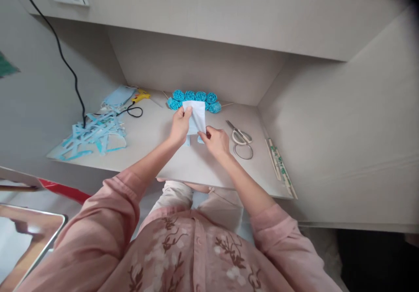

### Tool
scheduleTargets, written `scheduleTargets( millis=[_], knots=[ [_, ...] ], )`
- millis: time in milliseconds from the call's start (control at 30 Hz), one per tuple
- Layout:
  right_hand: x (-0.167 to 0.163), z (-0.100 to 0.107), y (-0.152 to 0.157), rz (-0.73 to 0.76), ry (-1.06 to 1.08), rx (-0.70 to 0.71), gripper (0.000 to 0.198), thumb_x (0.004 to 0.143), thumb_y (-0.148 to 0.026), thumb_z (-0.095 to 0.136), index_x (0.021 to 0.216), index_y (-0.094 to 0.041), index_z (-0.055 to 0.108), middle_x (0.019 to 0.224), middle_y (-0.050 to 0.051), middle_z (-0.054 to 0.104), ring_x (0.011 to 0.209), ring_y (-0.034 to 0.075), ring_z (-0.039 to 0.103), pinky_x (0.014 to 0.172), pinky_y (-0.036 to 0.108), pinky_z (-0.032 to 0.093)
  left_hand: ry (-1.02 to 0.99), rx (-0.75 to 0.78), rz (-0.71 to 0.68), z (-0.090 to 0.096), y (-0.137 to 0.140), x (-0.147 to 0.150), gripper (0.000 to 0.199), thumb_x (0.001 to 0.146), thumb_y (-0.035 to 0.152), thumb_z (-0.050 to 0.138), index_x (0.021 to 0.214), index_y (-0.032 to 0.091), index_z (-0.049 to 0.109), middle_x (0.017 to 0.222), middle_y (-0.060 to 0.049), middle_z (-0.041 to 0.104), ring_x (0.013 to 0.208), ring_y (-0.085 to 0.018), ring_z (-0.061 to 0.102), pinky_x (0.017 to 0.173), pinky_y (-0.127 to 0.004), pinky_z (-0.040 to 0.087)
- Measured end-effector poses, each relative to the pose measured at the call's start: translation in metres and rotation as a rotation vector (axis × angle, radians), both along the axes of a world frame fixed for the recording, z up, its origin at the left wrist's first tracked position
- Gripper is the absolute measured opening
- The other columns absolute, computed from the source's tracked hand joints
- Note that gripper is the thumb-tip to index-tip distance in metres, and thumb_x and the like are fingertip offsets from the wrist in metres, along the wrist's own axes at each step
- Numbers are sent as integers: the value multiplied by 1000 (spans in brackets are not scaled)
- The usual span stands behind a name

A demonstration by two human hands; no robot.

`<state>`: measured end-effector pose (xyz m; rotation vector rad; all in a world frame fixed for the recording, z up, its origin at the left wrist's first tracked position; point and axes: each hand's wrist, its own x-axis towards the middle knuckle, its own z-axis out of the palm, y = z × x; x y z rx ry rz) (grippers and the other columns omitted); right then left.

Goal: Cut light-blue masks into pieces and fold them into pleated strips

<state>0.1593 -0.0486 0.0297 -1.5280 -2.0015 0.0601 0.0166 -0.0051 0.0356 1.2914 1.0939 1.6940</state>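
Observation:
Above the middle of the desk, a thin white sheet (196, 119), creased and soft like face-mask fabric, is stretched between my hands. My left hand (180, 125) grips its left side, thumb on top. At the lower right corner, my right hand (216, 141) pinches the edge between thumb and fingers. Behind the sheet lie several blue rolled roses (200, 96), some partly hidden by it; thin sticks poke out at both sides. Small pale-blue pieces (187, 141) show just below the sheet. Scissors (240, 135) with white handles lie to the right of my right hand.
A heap of light-blue strips (94, 137) covers the desk's left end. Behind it are a stack of blue masks (119, 96) and a yellow glue gun (141, 95) with a black cord (62, 52). A ring (244, 151) and wooden sticks (281, 167) lie rightward. Walls enclose the desk.

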Motion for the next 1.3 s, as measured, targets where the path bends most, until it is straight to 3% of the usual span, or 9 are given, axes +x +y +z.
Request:
scheduleTargets(
  millis=[167, 333, 533, 633, 733, 833, 1033, 1133, 1300],
  knots=[
    [-11, -12, -19, 57, 235, -136, 33, 84, -49, 58, 64, -21, 56, 62, 0, 63, 61, 15, 55, 59, 26, 33, 107, 82, 133, -7, -6, -2, 30, 90, 47, 53, 80, 18, 53, 71, 2, 49, 67, -11, 44, 63, -23, 36],
    [-12, -3, -26, 323, 883, -365, 44, 78, -58, 59, 95, -18, 64, 84, 3, 69, 72, 14, 59, 67, 25, 46, 172, 90, 102, -8, -24, -1, 25, 90, 37, 51, 73, 18, 48, 67, 3, 43, 63, -10, 39, 60, -23, 32],
    [-13, 5, -26, 190, 1089, -272, 41, 68, -57, 69, 65, -18, 58, 62, -2, 55, 62, 11, 50, 59, 24, 41, 190, 165, 94, -1, -42, 10, 32, 90, 37, 53, 67, 19, 41, 63, 4, 38, 61, -10, 37, 59, -22, 31],
    [0, 4, -24, 128, 1127, -220, 36, 71, -54, 68, 69, -18, 62, 67, 0, 60, 65, 12, 53, 64, 25, 44, 174, 125, 51, -1, -43, 8, 28, 89, 38, 53, 70, 18, 46, 63, 4, 41, 60, -10, 37, 56, -22, 31],
    [18, 11, -20, 149, 1024, -142, 36, 75, -52, 65, 92, -20, 67, 89, 4, 69, 77, 14, 60, 69, 25, 47, 189, 79, -62, -5, -45, 7, 27, 87, 39, 54, 71, 17, 50, 63, 3, 44, 59, -10, 39, 55, -22, 30],
    [27, 26, -19, 250, 698, -47, 36, 82, -48, 62, 107, -22, 67, 100, 5, 70, 87, 16, 62, 73, 26, 46, 252, 66, -169, -10, -50, 11, 28, 85, 41, 54, 71, 17, 52, 64, 2, 47, 59, -11, 42, 55, -23, 31],
    [21, 44, -21, 240, 95, 111, 32, 93, -43, 52, 77, -19, 66, 73, 3, 67, 67, 15, 57, 64, 26, 35, 358, 88, -199, -15, -65, 13, 34, 82, 44, 56, 63, 17, 46, 60, 3, 40, 60, -10, 38, 56, -24, 29],
    [23, 42, -19, 268, 17, 184, 33, 95, -42, 47, 79, -19, 65, 72, 3, 67, 65, 15, 56, 63, 26, 33, 274, -7, -286, -15, -70, 7, 36, 79, 50, 58, 66, 17, 48, 61, 3, 41, 58, -10, 38, 53, -23, 28],
    [33, 35, -12, 150, 51, 261, 38, 97, -47, 41, 84, -19, 63, 68, 2, 63, 57, 14, 50, 59, 26, 31, 153, -150, -355, -24, -74, -7, 43, 71, 57, 66, 63, 17, 50, 57, 5, 37, 52, -7, 31, 48, -22, 23]
  ],
)
